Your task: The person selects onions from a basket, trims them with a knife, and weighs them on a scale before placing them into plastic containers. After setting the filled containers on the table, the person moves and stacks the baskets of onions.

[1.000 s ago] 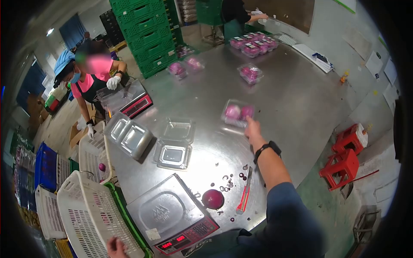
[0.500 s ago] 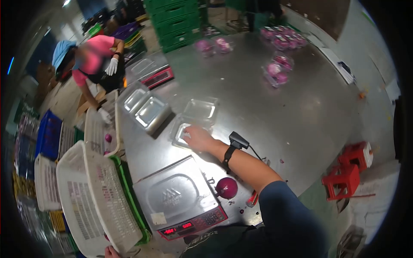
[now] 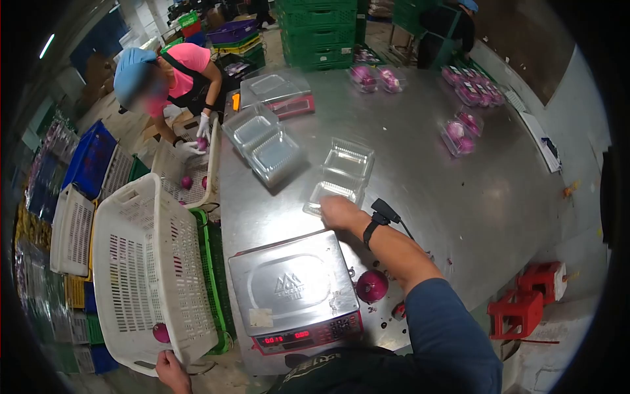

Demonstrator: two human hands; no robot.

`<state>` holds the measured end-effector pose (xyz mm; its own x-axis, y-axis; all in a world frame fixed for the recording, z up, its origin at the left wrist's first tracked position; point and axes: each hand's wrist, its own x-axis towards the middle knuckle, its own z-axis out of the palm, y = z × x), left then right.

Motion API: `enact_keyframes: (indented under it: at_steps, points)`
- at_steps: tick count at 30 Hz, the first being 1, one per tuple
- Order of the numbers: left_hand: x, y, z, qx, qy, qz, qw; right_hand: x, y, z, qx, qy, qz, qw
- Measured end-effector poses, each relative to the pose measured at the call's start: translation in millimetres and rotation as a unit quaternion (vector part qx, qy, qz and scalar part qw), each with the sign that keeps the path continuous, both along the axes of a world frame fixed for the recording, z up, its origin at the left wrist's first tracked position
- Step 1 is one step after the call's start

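My right hand (image 3: 340, 213) is at the near edge of an open clear plastic clamshell box (image 3: 348, 161) on the metal table, its fingers bent around the rim. At the bottom left my left hand (image 3: 172, 369) grips the rim of a tilted white basket (image 3: 128, 256). One purple onion (image 3: 161, 332) lies inside that basket, near my left hand. In front of me stands a scale (image 3: 292, 279) with a bare metal plate and lit red digits. Another purple onion (image 3: 372, 286) rests on the table just right of the scale.
A stack of clear boxes (image 3: 270, 150) and a second scale (image 3: 295, 106) stand at the far left. Packed onion boxes (image 3: 471, 87) sit at the far right. A co-worker (image 3: 187, 72) in gloves handles an onion over another white basket (image 3: 213, 167). Red stools (image 3: 518, 312) stand at right.
The view has shifted, so the table sits further right. The left basket's inside and my left hand show more. The co-worker's two gloved hands have come together at an onion.
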<state>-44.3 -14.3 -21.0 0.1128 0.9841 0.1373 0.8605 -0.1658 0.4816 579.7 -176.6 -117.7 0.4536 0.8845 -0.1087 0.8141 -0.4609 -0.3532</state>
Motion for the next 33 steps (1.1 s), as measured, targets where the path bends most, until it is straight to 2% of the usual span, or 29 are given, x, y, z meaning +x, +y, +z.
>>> enact_keyframes:
  at_steps: [4,6,8,10,12,13,15,19,21,22,23,25,27,29,30,31,32,33]
  points:
    - [-4.9,2.5,-5.9,0.014,-0.015,-0.006,1.0,1.9,-0.3,-1.3,0.064,0.002,-0.03,0.998]
    - [1.5,-2.3,1.2,0.034,0.051,-0.009,0.998,4.8,-4.9,-3.5,0.098,-0.008,-0.024,0.995]
    - [13.6,-8.1,10.5,0.051,0.065,0.001,0.997,1.6,-3.8,-6.7,0.252,-0.066,-0.023,0.965]
    - [14.5,-7.7,12.2,0.036,0.058,0.018,0.998,-23.4,-7.0,19.2,0.292,-0.088,0.007,0.952]
    - [17.3,-9.2,15.7,0.046,0.055,0.022,0.997,-73.7,-15.8,52.1,0.252,-0.064,0.055,0.964]
    - [16.4,-9.1,20.0,0.025,0.091,0.021,0.995,-99.2,-24.0,60.3,0.176,-0.057,0.091,0.978]
    - [17.1,-10.4,21.6,0.056,0.059,0.004,0.997,-155.1,-41.5,77.4,0.079,-0.009,0.157,0.984]
    - [18.6,-11.2,35.0,0.031,0.07,-0.002,0.997,-225.7,-61.8,84.1,0.067,0.061,0.234,0.968]
    - [10.3,-7.0,44.3,-0.032,0.053,-0.064,0.996,-248.7,-60.1,99.5,0.05,0.074,0.236,0.968]
    - [-0.9,1.1,47.8,-0.081,0.056,-0.108,0.989,-257.5,-58.7,106.7,0.047,0.076,0.241,0.966]
    - [-12.0,15.7,55.4,-0.084,0.056,-0.105,0.989,-264.9,-57.9,113.1,0.055,0.079,0.231,0.968]
    - [-37.8,61.0,71.7,-0.203,0.002,-0.226,0.953,-275.8,-56.6,114.5,0.058,0.081,0.222,0.97]
    - [-66.0,123.1,69.0,-0.196,-0.013,-0.218,0.956,-283.5,-59.8,110.9,0.125,0.126,0.116,0.977]
    - [-72.3,176.3,89.3,-0.153,0.081,-0.21,0.962,-296.2,-53.5,118.4,0.127,0.125,0.076,0.981]
    - [-73.8,201.5,88.7,-0.155,0.08,-0.212,0.961,-299.6,-51.2,118.9,0.14,0.137,0.033,0.98]
    - [-73.7,226.5,81.0,-0.162,0.145,-0.205,0.954,-303.7,-48.7,120.2,0.152,0.148,-0.013,0.977]
    - [-73.2,245.2,68.8,-0.167,0.209,-0.198,0.943,-308.6,-45.4,123.8,0.159,0.126,-0.014,0.979]
    - [-74.2,259.6,47.2,-0.166,0.207,-0.206,0.942,-313.7,-41.6,126.4,0.159,0.122,-0.022,0.979]
